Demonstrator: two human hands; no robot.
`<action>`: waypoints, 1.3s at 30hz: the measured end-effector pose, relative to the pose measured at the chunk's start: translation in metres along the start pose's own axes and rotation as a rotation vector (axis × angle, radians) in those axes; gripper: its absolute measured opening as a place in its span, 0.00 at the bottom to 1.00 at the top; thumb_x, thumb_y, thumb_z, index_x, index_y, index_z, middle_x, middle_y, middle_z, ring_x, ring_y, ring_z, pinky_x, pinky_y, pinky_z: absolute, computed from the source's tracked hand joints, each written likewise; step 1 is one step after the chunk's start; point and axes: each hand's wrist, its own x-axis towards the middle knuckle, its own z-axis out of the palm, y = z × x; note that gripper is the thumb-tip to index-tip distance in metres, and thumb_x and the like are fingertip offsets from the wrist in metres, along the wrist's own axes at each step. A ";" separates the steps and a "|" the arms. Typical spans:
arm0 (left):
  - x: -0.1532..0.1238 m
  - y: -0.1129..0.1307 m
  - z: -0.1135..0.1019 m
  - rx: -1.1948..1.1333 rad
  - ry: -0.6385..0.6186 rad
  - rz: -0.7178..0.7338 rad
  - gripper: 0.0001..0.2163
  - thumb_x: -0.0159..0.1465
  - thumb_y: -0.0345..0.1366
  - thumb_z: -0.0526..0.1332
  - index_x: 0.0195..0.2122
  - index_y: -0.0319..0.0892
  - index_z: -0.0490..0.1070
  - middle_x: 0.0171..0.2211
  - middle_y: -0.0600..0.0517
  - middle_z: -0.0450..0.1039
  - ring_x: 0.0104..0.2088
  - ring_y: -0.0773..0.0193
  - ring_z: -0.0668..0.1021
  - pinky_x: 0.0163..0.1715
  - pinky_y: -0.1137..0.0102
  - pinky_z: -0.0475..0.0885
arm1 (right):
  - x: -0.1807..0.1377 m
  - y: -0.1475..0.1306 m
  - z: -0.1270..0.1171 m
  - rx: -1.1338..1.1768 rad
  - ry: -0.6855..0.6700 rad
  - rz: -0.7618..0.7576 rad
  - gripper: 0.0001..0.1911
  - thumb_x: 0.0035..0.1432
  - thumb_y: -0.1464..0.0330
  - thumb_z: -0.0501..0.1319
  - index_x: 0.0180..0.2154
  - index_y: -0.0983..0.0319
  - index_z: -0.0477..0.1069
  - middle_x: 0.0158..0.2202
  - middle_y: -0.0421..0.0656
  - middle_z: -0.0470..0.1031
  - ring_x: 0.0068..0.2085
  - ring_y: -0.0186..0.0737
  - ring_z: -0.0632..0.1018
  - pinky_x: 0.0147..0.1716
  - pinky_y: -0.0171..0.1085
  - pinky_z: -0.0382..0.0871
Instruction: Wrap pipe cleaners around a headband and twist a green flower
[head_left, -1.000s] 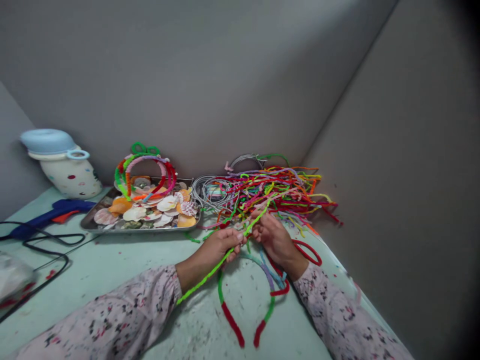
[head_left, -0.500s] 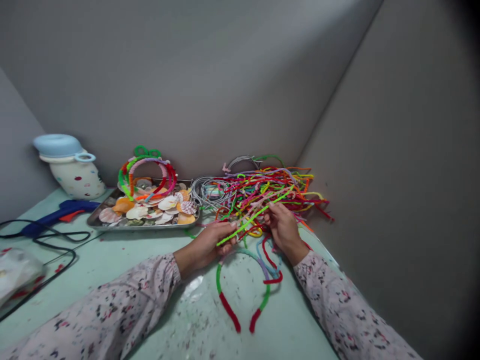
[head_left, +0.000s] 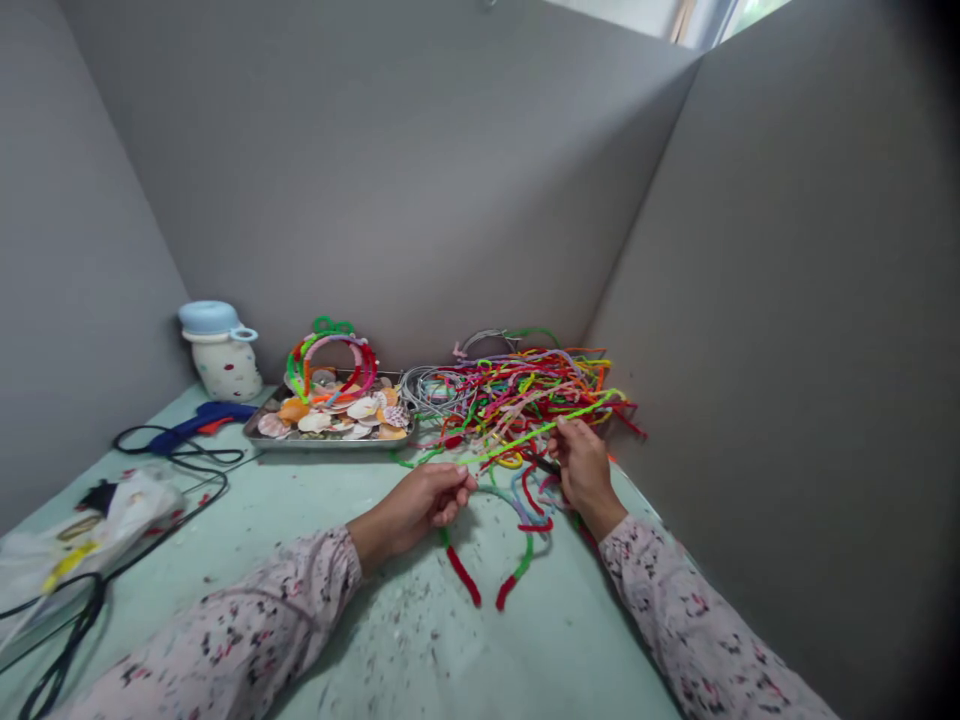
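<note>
My left hand [head_left: 420, 505] is curled shut on the top of a headband [head_left: 487, 560] wrapped in green, red and lilac pipe cleaner, which lies on the table with its red tips toward me. My right hand [head_left: 583, 465] pinches a lime green pipe cleaner [head_left: 547, 427] that runs from near my left fingers up and right over the heap. A big tangle of coloured pipe cleaners [head_left: 525, 385] lies just beyond both hands.
A metal tray [head_left: 330, 440] of seashells holds finished wrapped headbands [head_left: 330, 355]. Bare grey headbands [head_left: 427, 385] lie beside it. A blue glue gun [head_left: 202, 418] with black cable, a spotted white jug [head_left: 221, 355] and a plastic bag [head_left: 82, 525] are at the left. Grey walls close in.
The lime pipe cleaner has been drawn through my left hand toward the right, so its long tail near me is gone. My right hand moved right and away. The view lifted and widened.
</note>
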 end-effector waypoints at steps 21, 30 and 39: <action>-0.001 -0.018 -0.001 0.480 0.260 0.274 0.14 0.60 0.46 0.58 0.30 0.38 0.70 0.21 0.55 0.66 0.17 0.73 0.65 0.18 0.76 0.55 | -0.016 0.009 -0.005 -0.003 0.009 0.017 0.12 0.51 0.60 0.65 0.27 0.61 0.66 0.22 0.35 0.70 0.21 0.29 0.71 0.18 0.27 0.64; -0.006 -0.015 0.001 0.416 0.234 0.247 0.14 0.58 0.45 0.59 0.28 0.37 0.69 0.19 0.57 0.65 0.16 0.73 0.63 0.17 0.76 0.54 | -0.023 0.011 -0.006 -0.056 0.007 0.006 0.13 0.51 0.58 0.64 0.28 0.61 0.67 0.23 0.36 0.71 0.21 0.29 0.71 0.18 0.27 0.63; -0.005 -0.016 -0.003 0.268 0.280 0.260 0.13 0.57 0.44 0.60 0.30 0.36 0.71 0.21 0.54 0.67 0.16 0.74 0.64 0.16 0.76 0.53 | -0.056 -0.001 0.011 -0.642 -0.187 -0.328 0.08 0.56 0.62 0.62 0.32 0.60 0.74 0.26 0.39 0.74 0.28 0.36 0.73 0.28 0.34 0.67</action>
